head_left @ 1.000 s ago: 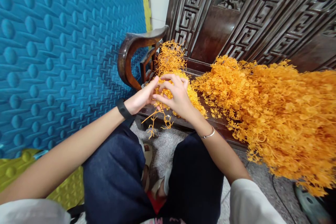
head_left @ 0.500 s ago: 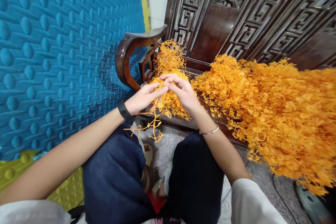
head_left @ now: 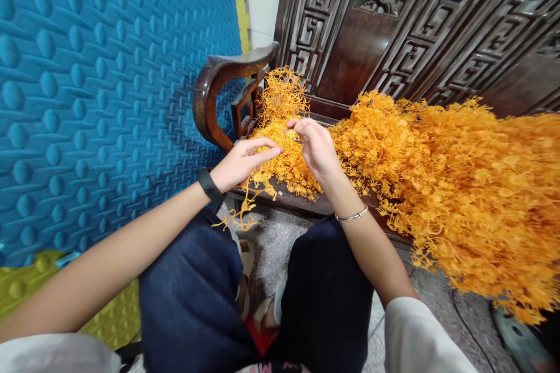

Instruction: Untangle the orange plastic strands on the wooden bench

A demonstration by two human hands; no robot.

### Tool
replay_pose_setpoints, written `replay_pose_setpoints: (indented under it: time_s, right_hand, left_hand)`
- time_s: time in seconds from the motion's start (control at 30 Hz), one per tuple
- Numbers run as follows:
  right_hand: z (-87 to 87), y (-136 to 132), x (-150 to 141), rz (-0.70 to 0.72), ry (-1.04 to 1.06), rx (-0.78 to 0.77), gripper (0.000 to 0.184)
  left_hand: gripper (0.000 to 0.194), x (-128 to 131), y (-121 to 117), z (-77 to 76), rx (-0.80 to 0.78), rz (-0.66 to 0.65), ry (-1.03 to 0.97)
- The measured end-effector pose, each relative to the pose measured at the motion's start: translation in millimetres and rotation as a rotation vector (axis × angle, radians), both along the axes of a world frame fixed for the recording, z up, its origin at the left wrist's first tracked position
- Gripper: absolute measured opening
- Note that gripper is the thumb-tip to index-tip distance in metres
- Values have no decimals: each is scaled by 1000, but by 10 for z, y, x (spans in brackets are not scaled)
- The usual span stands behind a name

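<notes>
Bench seat (head_left: 306, 203): before us, bearing the sprig heaps.
Small heap (head_left: 284, 157): between our left hand (head_left: 238, 162) and right hand (head_left: 317, 148).
Large heap (head_left: 459, 186): right of it.
Padded wall (head_left: 109, 81): at our left.

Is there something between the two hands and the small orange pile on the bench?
Nothing visible is in the way. The left hand and the right hand already touch the small orange pile on the wooden bench, apart from the big orange heap.
</notes>
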State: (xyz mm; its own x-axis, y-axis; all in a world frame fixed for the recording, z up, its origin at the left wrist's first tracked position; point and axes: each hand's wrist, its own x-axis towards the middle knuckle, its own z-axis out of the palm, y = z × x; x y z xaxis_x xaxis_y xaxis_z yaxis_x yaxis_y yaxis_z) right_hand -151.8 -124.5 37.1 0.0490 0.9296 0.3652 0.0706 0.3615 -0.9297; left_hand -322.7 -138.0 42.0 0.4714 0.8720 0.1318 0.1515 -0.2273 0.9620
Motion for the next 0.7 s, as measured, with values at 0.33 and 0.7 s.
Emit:
replay_pose_setpoints:
  time_s: [0.33,0.7]
  right_hand:
    - [13,-104,-62,108,-92,-27,9]
    - [-23,-52,-29,267,-15,-121,19]
  left_hand:
    - [23,-12,15,16,92,53,55]
    - [37,11,-1,47,22,25,33]
